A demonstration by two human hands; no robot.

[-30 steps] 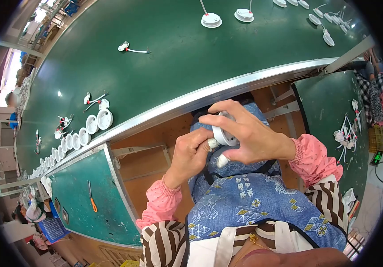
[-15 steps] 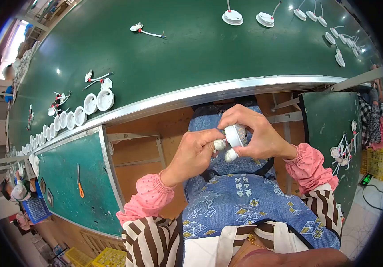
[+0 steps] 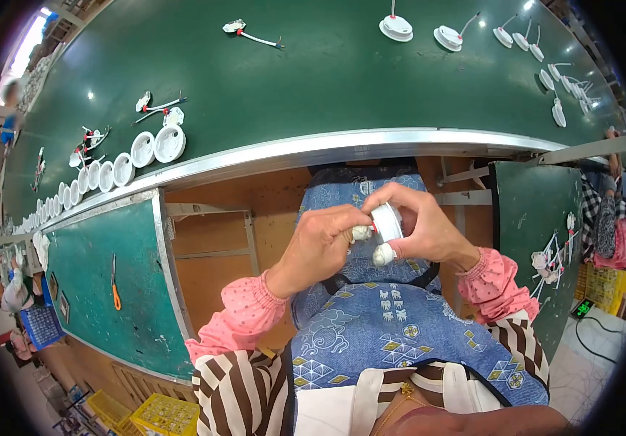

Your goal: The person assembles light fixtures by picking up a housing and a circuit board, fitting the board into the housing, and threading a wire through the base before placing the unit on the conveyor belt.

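My right hand [image 3: 433, 229] holds a round white plastic housing [image 3: 387, 222] on edge above my lap, fingers and thumb curled around its rim. Opposite it, my left hand [image 3: 320, 243] is closed, with index finger and thumb pressed together against the housing's face. A small red part [image 3: 374, 227] shows between those fingertips and the housing; what else they grip is hidden. White wrapping covers a fingertip of my left hand and my right thumb.
Round white housings [image 3: 170, 143] line the green table's near edge at left. A short cable with a white connector [image 3: 234, 27] lies farther back. Capped housings with upright cables [image 3: 396, 28] stand at right. Orange-handled scissors [image 3: 116, 291] lie on the left side table; more cable pieces [image 3: 547, 263] lie at right.
The housing has turned slightly in my right hand, and the red part now shows at its face. Both hands remain close together. The whole view has shifted a little.
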